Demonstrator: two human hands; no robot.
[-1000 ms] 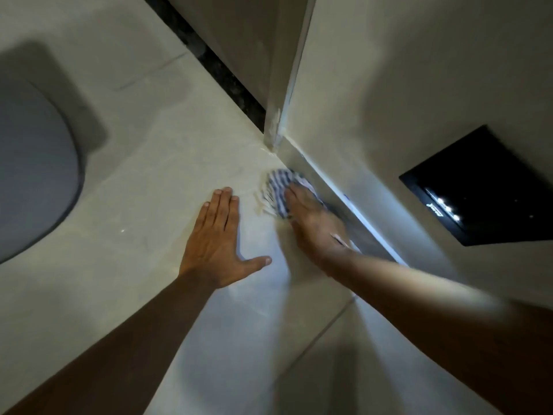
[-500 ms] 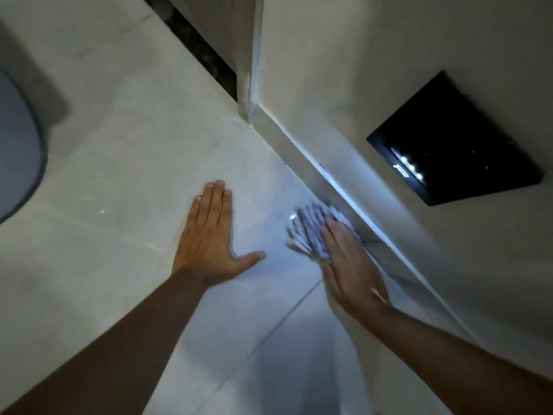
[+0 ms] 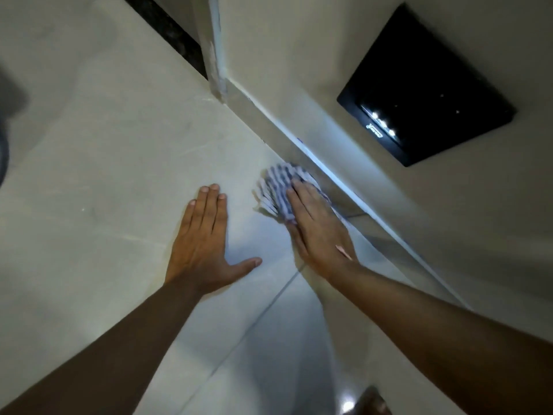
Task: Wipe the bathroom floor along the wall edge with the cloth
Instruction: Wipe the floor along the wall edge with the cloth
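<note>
your left hand (image 3: 206,238) lies flat on the floor (image 3: 98,181), palm down, fingers together and pointing far, thumb splayed out to the right; it grips nothing and simply props you up. your right hand (image 3: 317,232) is also spread flat, palm down, pressing the cloth (image 3: 276,190) onto the floor rather than clutching it, its fingers angled far and slightly left. the striped cloth pokes out past your fingertips and to their left, bunched, with its far-right edge right up against the skirting (image 3: 302,148) at the foot of the wall (image 3: 299,55). both forearms reach in from the near side, the right one coming from the near right corner. a black panel (image 3: 425,88) with small lights sits on the wall, up and to the right of the cloth. compared with half a second ago, your right hand and the cloth have slid back farther along the wall edge, ending beyond your left fingertips' level where before they sat nearer than that; a second ago they were farther still, close to the door frame (image 3: 215,49). your left hand has kept its flat pose and its spot on the tile throughout.
</note>
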